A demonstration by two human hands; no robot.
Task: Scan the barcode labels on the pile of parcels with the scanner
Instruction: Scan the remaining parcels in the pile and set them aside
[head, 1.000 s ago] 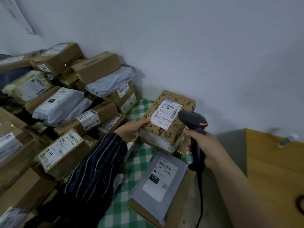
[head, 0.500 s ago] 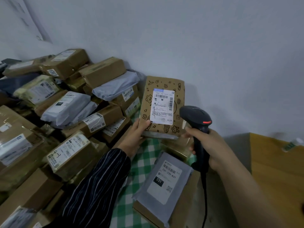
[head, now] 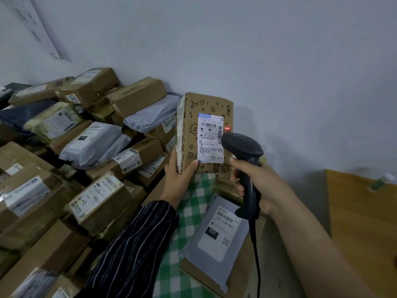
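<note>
Against the pale wall, right of the pile of parcels (head: 86, 147), the printed carton (head: 208, 106) stands upright and higher than half a second ago, now turned so its taped left side shows; a red light spot (head: 227, 128) has appeared just right of the barcode label (head: 210, 138). Carton: brown card, box-shaped, printed with black cartoon doodles; label: white paper, rectangular. Scanner (head: 242, 147): matt black plastic, pistol-shaped, with a trailing cable (head: 256, 265). Left hand (head: 179, 168) grips the carton's near left corner, thumb curled over the front face just beside the label's lower edge, the other fingers hidden behind. Right hand (head: 260, 186) is wrapped round the scanner's handle; the scanner head sits just right of the label, possibly overlapping its edge. Beneath lie a grey plastic mailer (head: 217, 244) and a green-checked cloth (head: 193, 203).
</note>
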